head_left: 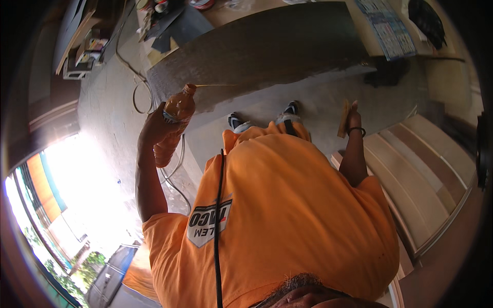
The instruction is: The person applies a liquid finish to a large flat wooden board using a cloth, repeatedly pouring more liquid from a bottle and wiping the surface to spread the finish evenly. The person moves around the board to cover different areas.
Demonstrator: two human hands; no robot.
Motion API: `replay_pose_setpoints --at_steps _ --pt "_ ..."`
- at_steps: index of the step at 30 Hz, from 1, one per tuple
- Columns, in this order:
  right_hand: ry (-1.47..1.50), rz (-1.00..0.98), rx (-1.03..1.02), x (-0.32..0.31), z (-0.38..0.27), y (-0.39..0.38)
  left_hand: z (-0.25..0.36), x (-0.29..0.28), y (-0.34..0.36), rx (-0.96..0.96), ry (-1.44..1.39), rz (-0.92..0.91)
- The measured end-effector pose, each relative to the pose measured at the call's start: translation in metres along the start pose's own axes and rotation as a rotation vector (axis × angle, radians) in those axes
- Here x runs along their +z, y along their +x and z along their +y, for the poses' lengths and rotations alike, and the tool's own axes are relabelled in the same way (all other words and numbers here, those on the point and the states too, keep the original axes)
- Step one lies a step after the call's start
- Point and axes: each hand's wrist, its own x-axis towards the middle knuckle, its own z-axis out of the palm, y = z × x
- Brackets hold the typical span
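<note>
My left hand point(156, 126) is wrapped round a clear plastic bottle point(179, 107) with amber-brown liquid inside. The bottle is tilted, and a thin yellowish stream point(213, 85) runs from its mouth over the dark board point(257, 49). That long board has a curved far edge and lies in front of me; part of its near side looks wet or shiny. Off to the right, my right hand point(355, 117) is closed on a flat, light-brown block point(343, 119), held on edge and apart from the board. Its far fingers are partly hidden.
Dark sheets point(190, 28) and small containers lie beyond the board's left end. A printed sheet point(386, 28) and a black bag-like thing point(427, 21) are at the far right. A cable point(136, 90) loops on the floor at left. Wooden panels point(423, 169) lean at right.
</note>
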Motion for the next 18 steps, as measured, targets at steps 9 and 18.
replay_pose_setpoints --at_steps 9,18 --pt "0.229 -0.199 -0.159 0.152 -0.100 -0.079 -0.144 -0.023 -0.049 -0.044 -0.096 0.157" --pt "0.475 -0.896 -0.729 0.284 -0.227 -0.269 -0.179 -0.037 -0.062 0.042 -0.196 0.222"
